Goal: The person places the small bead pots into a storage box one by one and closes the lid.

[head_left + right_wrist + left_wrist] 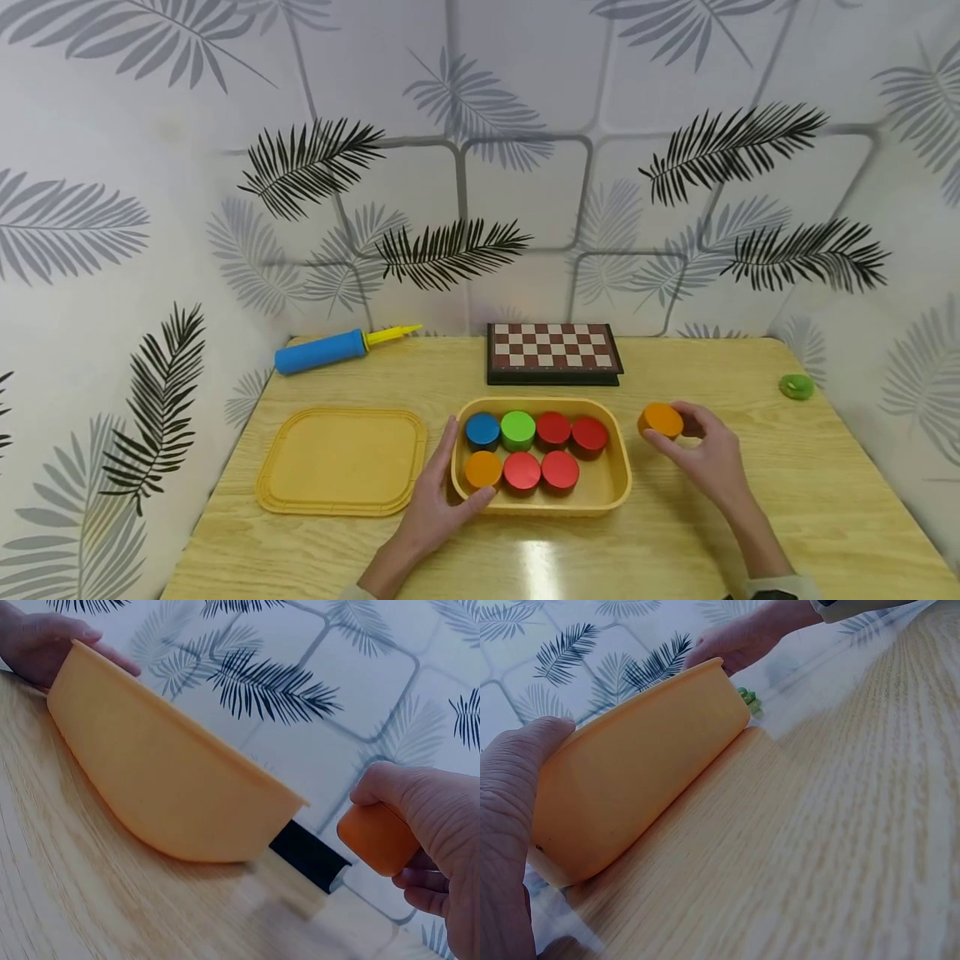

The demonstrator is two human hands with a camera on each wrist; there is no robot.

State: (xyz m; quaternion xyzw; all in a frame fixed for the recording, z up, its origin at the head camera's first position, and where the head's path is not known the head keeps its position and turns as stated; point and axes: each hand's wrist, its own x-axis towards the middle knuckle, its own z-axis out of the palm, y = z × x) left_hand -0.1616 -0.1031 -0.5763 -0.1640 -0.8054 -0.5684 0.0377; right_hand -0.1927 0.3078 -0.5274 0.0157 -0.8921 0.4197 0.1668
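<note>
Several short, round cylinders stand in a yellow plastic bin (617,493): a blue one (482,430), a green one (518,429), an orange one (483,470) and red ones. My left hand (438,508) holds the bin's near left corner, fingers along the left side and thumb at the front rim. To the right of the bin, my right hand (708,454) pinches another orange cylinder (379,838) between thumb and fingers, raised above the table. In the left wrist view, the bin's wall (641,761) hides its contents.
A yellow lid (341,462) lies flat on the wooden table (810,483), left of the bin. Behind are a chessboard case (553,350) and a blue hand pump (321,352) with a yellow nozzle. A small green object (797,386) sits at the far right. A patterned wall backs the table.
</note>
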